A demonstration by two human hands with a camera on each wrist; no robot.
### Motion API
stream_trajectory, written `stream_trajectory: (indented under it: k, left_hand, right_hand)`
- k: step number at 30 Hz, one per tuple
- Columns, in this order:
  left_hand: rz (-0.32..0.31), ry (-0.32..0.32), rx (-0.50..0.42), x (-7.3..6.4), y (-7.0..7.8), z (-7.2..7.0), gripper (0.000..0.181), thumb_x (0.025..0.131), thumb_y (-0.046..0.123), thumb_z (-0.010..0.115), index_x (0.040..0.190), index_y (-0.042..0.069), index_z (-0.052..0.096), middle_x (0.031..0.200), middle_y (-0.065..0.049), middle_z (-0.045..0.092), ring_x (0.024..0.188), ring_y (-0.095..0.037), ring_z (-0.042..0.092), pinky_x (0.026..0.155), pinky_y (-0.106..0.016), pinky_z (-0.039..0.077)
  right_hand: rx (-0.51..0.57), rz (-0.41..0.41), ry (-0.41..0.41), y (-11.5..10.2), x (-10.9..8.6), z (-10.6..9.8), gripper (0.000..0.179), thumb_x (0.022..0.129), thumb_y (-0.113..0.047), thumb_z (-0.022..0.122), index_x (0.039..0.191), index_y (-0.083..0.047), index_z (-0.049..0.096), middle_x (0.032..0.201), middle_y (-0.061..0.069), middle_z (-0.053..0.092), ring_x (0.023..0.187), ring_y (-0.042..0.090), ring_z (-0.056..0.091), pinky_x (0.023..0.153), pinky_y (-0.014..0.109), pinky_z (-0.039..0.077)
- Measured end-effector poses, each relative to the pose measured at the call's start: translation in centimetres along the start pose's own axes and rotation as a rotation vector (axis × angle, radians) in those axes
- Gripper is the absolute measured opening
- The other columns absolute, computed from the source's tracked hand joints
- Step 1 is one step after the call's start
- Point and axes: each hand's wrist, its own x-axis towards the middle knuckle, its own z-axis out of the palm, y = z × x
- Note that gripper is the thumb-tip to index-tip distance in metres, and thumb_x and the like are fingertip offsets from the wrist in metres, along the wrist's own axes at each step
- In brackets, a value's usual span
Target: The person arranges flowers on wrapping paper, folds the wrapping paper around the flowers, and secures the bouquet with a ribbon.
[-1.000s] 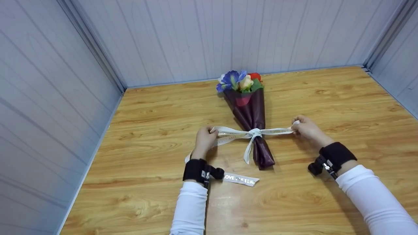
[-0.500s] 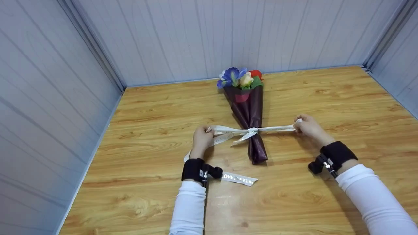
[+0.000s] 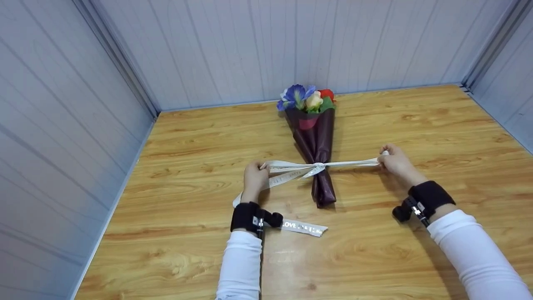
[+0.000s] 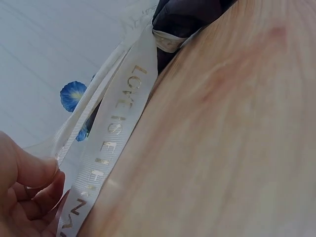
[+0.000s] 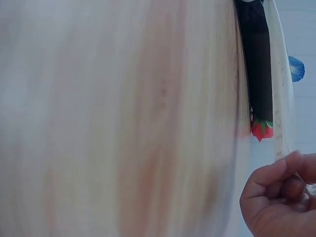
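A bouquet (image 3: 318,141) in dark purple wrapping lies on the table, its blue, cream and red flowers toward the back wall. White ribbon (image 3: 352,163) with gold lettering is knotted around the narrow part of the wrapping. On the left side, my left hand (image 3: 255,180) pinches one ribbon loop between thumb and fingers; a lettered length of ribbon (image 4: 116,133) runs past it in the left wrist view. My right hand (image 3: 395,160) pinches the ribbon on the other side, thumb against curled fingers. Between the knot and each hand the ribbon stretches nearly straight.
A lettered ribbon tail (image 3: 304,228) lies on the wooden table (image 3: 187,258) beside the left wrist strap. Pale panel walls (image 3: 233,50) enclose the table at the back and both sides.
My hands have drawn slightly apart, and the ribbon on the right looks narrower and tauter. The bouquet's lower end has swung left and away from me, and the knot has shifted left.
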Motion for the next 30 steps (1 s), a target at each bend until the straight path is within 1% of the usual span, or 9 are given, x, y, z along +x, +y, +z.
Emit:
stream_trajectory:
  k: [5,6,9,12,13,16,22,26,30]
  left_hand:
    - [-0.013,0.013,-0.019,0.7,-0.7,0.3,0.011,0.089,0.000,0.064,0.078,-0.003,0.063,0.079,-0.010,0.059,0.080,-0.026,0.055,0.079,-0.037,0.047]
    - [0.011,0.031,-0.029,1.2,-1.5,0.7,0.011,0.087,-0.001,0.064,0.076,-0.001,0.063,0.077,-0.010,0.059,0.077,-0.026,0.055,0.076,-0.035,0.047]
    - [0.016,0.032,-0.045,1.4,-1.8,0.9,0.012,0.085,-0.002,0.064,0.074,0.000,0.063,0.075,-0.009,0.059,0.076,-0.026,0.056,0.075,-0.035,0.047]
    - [0.033,0.039,-0.053,1.1,-1.5,0.7,0.016,0.084,-0.004,0.063,0.069,0.001,0.060,0.072,-0.008,0.056,0.073,-0.024,0.054,0.071,-0.034,0.045]
    - [0.016,0.029,-0.046,0.6,-0.8,0.3,0.017,0.085,-0.004,0.063,0.069,0.000,0.060,0.072,-0.008,0.056,0.074,-0.025,0.054,0.072,-0.035,0.045]
    - [0.024,0.045,-0.040,0.4,-0.6,0.2,0.020,0.086,-0.004,0.062,0.067,0.000,0.058,0.070,-0.006,0.053,0.072,-0.023,0.051,0.070,-0.032,0.043]
    - [-0.016,0.035,-0.046,0.0,-0.1,0.2,0.012,0.089,-0.003,0.061,0.077,-0.002,0.062,0.078,-0.007,0.056,0.078,-0.022,0.053,0.076,-0.034,0.046]
    - [-0.010,0.005,-0.010,-0.2,0.0,-0.1,0.019,0.089,-0.004,0.060,0.071,0.004,0.056,0.076,-0.006,0.053,0.077,-0.023,0.051,0.075,-0.035,0.045]
    - [0.018,-0.021,0.040,-0.4,0.2,-0.3,0.022,0.092,0.000,0.061,0.072,0.006,0.053,0.075,-0.005,0.050,0.076,-0.023,0.050,0.076,-0.036,0.044]
  right_hand:
    - [-0.034,-0.020,0.013,-0.1,-0.1,-0.1,0.012,0.087,0.013,0.041,0.095,0.004,0.038,0.065,-0.001,0.046,0.054,0.005,0.045,0.050,0.019,0.037]
    - [-0.045,-0.023,0.015,0.0,-0.1,-0.1,0.012,0.087,0.013,0.041,0.095,0.004,0.038,0.065,-0.001,0.046,0.054,0.005,0.044,0.050,0.019,0.037]
    - [-0.084,-0.021,0.018,0.0,-0.3,-0.3,0.013,0.086,0.012,0.041,0.094,0.003,0.038,0.065,-0.001,0.046,0.053,0.006,0.044,0.050,0.019,0.037]
    - [-0.099,-0.012,0.025,0.1,-0.4,-0.5,0.013,0.086,0.011,0.042,0.096,0.003,0.038,0.068,0.000,0.045,0.054,0.006,0.042,0.050,0.020,0.037]
    - [-0.096,-0.007,0.028,0.1,-0.4,-0.5,0.013,0.087,0.010,0.042,0.097,0.002,0.038,0.068,0.000,0.044,0.054,0.006,0.041,0.050,0.020,0.036]
    - [-0.063,0.009,0.040,0.1,-0.5,-0.4,0.014,0.087,0.010,0.042,0.098,0.002,0.038,0.069,0.000,0.043,0.053,0.006,0.041,0.049,0.021,0.035]
    - [-0.051,0.019,0.051,0.1,-0.4,-0.3,0.015,0.086,0.011,0.041,0.098,0.003,0.037,0.066,0.001,0.042,0.052,0.007,0.041,0.049,0.022,0.034]
    - [-0.083,0.041,0.048,0.3,-0.1,-0.1,0.016,0.086,0.011,0.041,0.100,0.003,0.038,0.068,0.002,0.043,0.054,0.008,0.043,0.052,0.022,0.037]
    - [-0.047,0.085,0.031,0.5,0.1,0.0,0.016,0.092,0.009,0.040,0.108,0.008,0.039,0.070,0.002,0.047,0.058,0.007,0.049,0.055,0.021,0.045]
